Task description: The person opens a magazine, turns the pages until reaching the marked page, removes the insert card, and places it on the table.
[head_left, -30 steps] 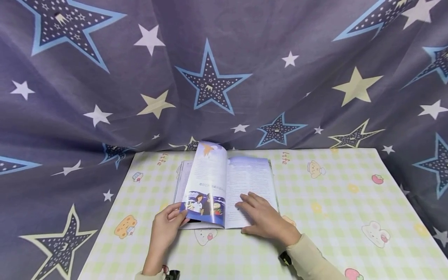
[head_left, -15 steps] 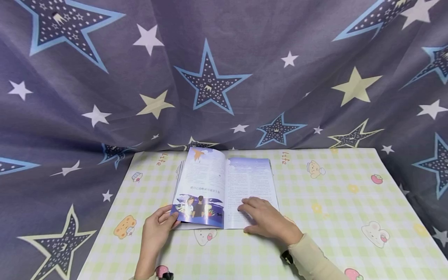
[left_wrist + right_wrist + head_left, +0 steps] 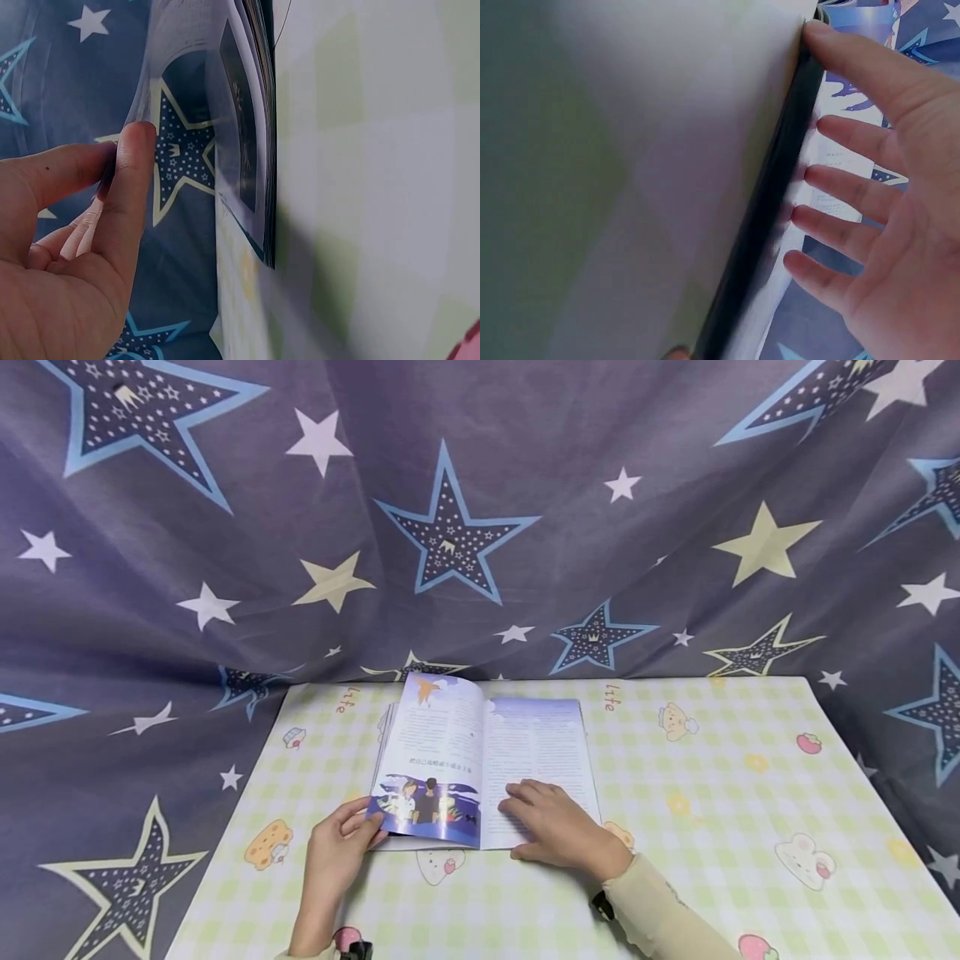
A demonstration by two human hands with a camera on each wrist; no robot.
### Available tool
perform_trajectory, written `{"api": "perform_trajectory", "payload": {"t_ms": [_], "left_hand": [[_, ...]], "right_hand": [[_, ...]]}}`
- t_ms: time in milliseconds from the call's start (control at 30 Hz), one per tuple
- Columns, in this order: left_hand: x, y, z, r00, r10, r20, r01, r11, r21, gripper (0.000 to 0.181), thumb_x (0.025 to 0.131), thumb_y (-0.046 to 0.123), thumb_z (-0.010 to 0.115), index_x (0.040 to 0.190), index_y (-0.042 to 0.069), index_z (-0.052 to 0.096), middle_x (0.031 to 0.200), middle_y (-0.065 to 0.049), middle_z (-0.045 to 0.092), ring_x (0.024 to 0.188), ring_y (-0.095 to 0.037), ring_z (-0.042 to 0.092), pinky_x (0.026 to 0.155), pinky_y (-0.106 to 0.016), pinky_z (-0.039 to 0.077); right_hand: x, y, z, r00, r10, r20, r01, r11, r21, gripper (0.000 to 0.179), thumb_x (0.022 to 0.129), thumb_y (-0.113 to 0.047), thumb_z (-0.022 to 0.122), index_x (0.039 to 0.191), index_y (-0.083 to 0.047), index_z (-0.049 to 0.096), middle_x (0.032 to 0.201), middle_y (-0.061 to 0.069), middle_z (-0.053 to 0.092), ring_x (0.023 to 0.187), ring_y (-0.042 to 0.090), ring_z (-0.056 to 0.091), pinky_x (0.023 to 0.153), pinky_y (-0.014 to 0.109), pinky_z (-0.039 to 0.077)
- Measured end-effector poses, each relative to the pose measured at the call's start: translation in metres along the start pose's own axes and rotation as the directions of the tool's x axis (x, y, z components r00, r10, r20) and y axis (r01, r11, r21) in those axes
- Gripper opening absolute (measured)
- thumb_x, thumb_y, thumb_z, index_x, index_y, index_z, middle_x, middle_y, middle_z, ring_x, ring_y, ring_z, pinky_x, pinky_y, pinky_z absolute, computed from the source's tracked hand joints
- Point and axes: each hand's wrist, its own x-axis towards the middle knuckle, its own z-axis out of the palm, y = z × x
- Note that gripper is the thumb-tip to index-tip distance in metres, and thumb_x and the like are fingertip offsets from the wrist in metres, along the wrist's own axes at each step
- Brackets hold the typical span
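Observation:
An open magazine (image 3: 536,752) lies on the table with text on its right page. Its left leaf (image 3: 442,735) is lifted and curved, showing a bird at the top and two seated figures on dark blue below. My left hand (image 3: 339,852) pinches the lower left corner of that leaf between thumb and fingers; the left wrist view shows the leaf (image 3: 176,45) standing off the pages beneath. On the lower right page rests my right hand (image 3: 558,831), fingers spread and slightly bent. In the right wrist view its fingertips (image 3: 810,217) touch the page, and the thumb lies at the magazine's edge.
A green and white checked cloth (image 3: 712,810) with cartoon prints covers the table. Behind it hangs a dark purple curtain (image 3: 570,435) patterned with stars, close to the table's far edge. Dark straps (image 3: 602,906) sit at both wrists.
My left hand has moved left and slightly down with the leaf, which now lies flatter and shows more of its picture. My right hand has shifted slightly on the right page.

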Motion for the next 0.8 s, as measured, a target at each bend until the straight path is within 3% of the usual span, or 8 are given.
{"api": "perform_trajectory", "payload": {"t_ms": [167,333,633,800], "left_hand": [[0.0,0.0,-0.001,1.0,0.007,-0.005,-0.007,1.0,0.006,0.034,0.093,0.005,0.071,0.126,-0.003,0.064,0.097,-0.018,0.074,0.074,-0.019,0.074,0.072,-0.029,0.061],[0.001,0.0,-0.002,1.0,0.005,0.012,-0.005,1.0,-0.007,0.036,0.093,0.006,0.071,0.127,-0.003,0.063,0.099,-0.019,0.073,0.075,-0.018,0.074,0.073,-0.029,0.06],[0.002,0.002,-0.005,1.0,0.004,-0.014,-0.003,0.999,0.045,0.036,0.094,0.009,0.07,0.128,-0.001,0.063,0.098,-0.016,0.074,0.077,-0.016,0.073,0.073,-0.029,0.061],[0.002,0.0,-0.005,0.999,0.029,-0.043,-0.023,0.992,0.124,0.036,0.094,0.013,0.07,0.128,0.002,0.064,0.113,-0.016,0.072,0.098,-0.017,0.071,0.077,-0.015,0.055]], "right_hand": [[-0.004,0.006,-0.001,1.0,-0.005,0.014,0.004,0.999,0.043,0.057,0.084,-0.042,0.08,0.13,-0.013,0.061,0.143,0.012,0.053,0.132,0.034,0.047,0.103,0.056,0.043],[-0.01,0.013,-0.005,0.999,-0.013,0.037,0.009,0.994,0.112,0.046,0.089,-0.033,0.077,0.127,-0.011,0.064,0.14,0.011,0.056,0.133,0.033,0.048,0.106,0.055,0.041],[-0.027,0.024,-0.018,0.999,0.017,0.034,-0.022,0.984,0.177,0.034,0.092,-0.026,0.075,0.12,-0.009,0.067,0.134,0.012,0.059,0.128,0.031,0.051,0.106,0.052,0.042],[-0.036,0.034,-0.022,0.998,0.035,-0.048,-0.025,0.98,0.199,0.018,0.098,-0.019,0.067,0.112,-0.01,0.072,0.117,0.004,0.068,0.114,0.023,0.061,0.099,0.045,0.049]]}}
